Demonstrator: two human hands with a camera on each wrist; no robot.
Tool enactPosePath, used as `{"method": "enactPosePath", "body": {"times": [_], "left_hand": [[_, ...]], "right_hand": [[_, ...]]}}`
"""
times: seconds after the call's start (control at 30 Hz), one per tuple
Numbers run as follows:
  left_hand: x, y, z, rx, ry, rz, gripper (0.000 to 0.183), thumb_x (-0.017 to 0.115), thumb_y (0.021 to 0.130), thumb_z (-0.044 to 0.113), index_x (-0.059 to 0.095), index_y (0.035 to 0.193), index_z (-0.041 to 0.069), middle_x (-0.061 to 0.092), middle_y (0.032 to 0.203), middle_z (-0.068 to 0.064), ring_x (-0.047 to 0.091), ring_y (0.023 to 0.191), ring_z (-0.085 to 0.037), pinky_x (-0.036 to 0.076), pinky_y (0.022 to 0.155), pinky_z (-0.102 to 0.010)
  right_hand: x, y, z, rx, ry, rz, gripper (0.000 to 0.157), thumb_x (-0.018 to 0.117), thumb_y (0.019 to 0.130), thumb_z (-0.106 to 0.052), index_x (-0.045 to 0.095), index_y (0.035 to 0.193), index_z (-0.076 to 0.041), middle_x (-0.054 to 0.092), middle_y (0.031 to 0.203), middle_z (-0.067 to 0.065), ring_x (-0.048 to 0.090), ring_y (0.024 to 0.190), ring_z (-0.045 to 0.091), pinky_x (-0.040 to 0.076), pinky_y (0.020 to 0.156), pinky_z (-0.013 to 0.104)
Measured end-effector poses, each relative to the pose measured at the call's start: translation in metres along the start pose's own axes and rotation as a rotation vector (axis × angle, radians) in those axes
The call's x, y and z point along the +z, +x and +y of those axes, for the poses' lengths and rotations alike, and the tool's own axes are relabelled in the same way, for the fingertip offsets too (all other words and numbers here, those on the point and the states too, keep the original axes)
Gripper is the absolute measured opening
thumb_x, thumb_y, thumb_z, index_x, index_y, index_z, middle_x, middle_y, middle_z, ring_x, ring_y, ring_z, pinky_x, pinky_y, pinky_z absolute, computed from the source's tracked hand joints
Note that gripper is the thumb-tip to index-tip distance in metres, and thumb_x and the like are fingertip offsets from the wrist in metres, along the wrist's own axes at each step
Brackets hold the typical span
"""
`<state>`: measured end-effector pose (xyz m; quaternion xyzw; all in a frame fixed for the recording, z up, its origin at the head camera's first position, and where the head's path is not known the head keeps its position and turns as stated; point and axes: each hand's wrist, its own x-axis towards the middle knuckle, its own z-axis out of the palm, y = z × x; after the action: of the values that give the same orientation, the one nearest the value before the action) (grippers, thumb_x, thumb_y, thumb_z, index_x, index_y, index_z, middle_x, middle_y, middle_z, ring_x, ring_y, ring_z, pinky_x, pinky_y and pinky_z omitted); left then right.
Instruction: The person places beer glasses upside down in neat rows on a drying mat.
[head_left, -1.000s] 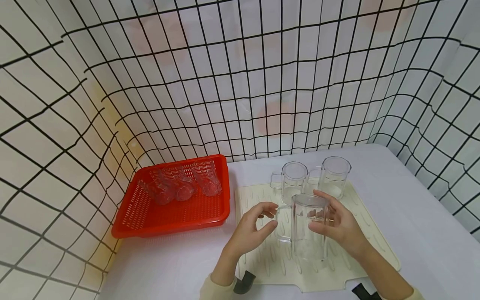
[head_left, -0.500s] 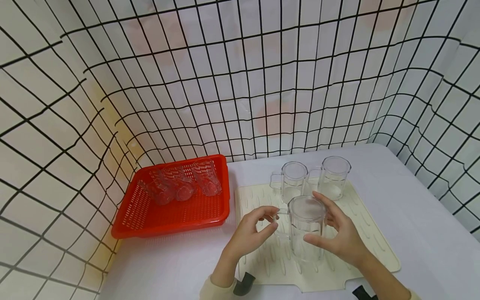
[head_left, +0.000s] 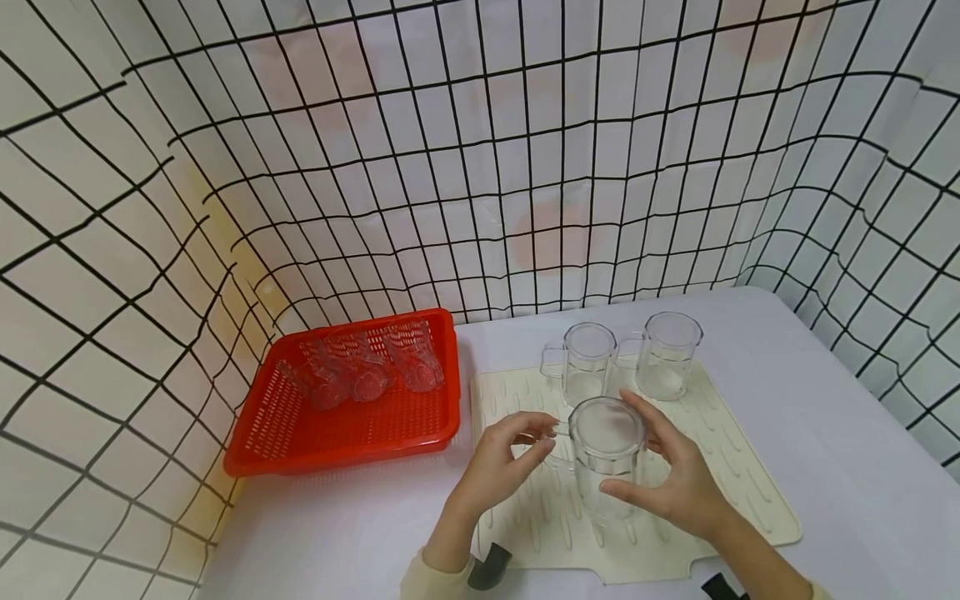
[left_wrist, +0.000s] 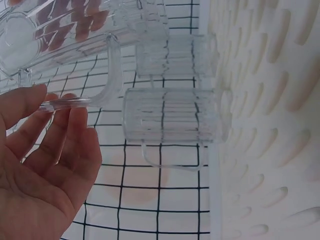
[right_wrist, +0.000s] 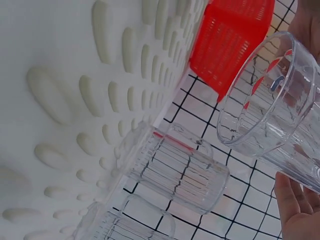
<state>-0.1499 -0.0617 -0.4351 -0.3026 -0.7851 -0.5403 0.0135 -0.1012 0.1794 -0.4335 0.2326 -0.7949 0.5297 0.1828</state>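
Observation:
A clear glass mug [head_left: 600, 458] is held above the cream ridged mat [head_left: 540, 517], tilted, with its closed base up. In the right wrist view its open rim [right_wrist: 232, 137] faces down toward the mat, apart from it. My left hand [head_left: 498, 467] pinches the mug's handle [left_wrist: 114, 75] between thumb and fingers. Around the opposite side of the body, my right hand [head_left: 682, 487] grips the mug, thumb toward me and fingers behind. Two more clear mugs, one on the left [head_left: 588, 362] and one on the right [head_left: 669, 358], stand at the mat's back, handles pointing left.
A red plastic basket [head_left: 337, 460] sits left of the mat, with several clear glass mugs [head_left: 417, 367] lying along its back. Black grid netting [head_left: 540, 167] over white sheeting encloses the white table [head_left: 337, 533] behind and on both sides.
The mug has shifted left and tipped so its base faces the head camera more. My right hand moved slightly left with it. My left hand stays nearly in place, and the handle now lies between its fingertips.

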Motion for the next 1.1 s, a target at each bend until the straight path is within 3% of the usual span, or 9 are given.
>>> {"method": "enactPosePath", "body": {"times": [0.27, 0.9, 0.97, 1.1], "left_hand": [[-0.002, 0.001, -0.005, -0.019, 0.013, 0.025, 0.02, 0.064, 0.094, 0.011, 0.067, 0.112, 0.004, 0.068, 0.104, -0.003, 0.063, 0.097, -0.017, 0.052, 0.089, -0.032], [-0.012, 0.011, -0.018, -0.021, 0.047, 0.108, 0.018, 0.063, 0.095, 0.011, 0.067, 0.112, 0.005, 0.067, 0.106, -0.006, 0.062, 0.097, -0.02, 0.054, 0.081, -0.03], [-0.014, 0.013, -0.019, -0.036, 0.05, 0.109, 0.018, 0.063, 0.095, 0.011, 0.067, 0.112, 0.006, 0.067, 0.107, -0.006, 0.062, 0.098, -0.02, 0.054, 0.081, -0.029], [-0.018, 0.017, -0.021, -0.071, 0.052, 0.113, 0.02, 0.063, 0.095, 0.012, 0.067, 0.113, 0.006, 0.067, 0.108, -0.005, 0.061, 0.1, -0.019, 0.054, 0.081, -0.027]], "right_hand": [[0.006, 0.002, 0.001, -0.013, -0.012, 0.009, 0.107, 0.089, 0.058, 0.002, 0.035, 0.15, -0.008, 0.049, 0.143, 0.007, 0.048, 0.124, 0.003, 0.04, 0.093, 0.013], [0.019, 0.02, 0.018, 0.013, -0.077, -0.013, 0.103, 0.09, 0.063, -0.008, 0.036, 0.15, -0.01, 0.052, 0.141, 0.011, 0.049, 0.123, 0.002, 0.039, 0.095, 0.013], [0.02, 0.022, 0.019, 0.03, -0.086, -0.013, 0.102, 0.091, 0.064, -0.009, 0.036, 0.15, -0.011, 0.052, 0.141, 0.008, 0.05, 0.121, 0.003, 0.04, 0.095, 0.018], [0.023, 0.027, 0.02, 0.075, -0.093, -0.02, 0.101, 0.09, 0.066, -0.013, 0.035, 0.151, -0.015, 0.049, 0.145, 0.007, 0.051, 0.123, 0.014, 0.043, 0.096, 0.041]]}}
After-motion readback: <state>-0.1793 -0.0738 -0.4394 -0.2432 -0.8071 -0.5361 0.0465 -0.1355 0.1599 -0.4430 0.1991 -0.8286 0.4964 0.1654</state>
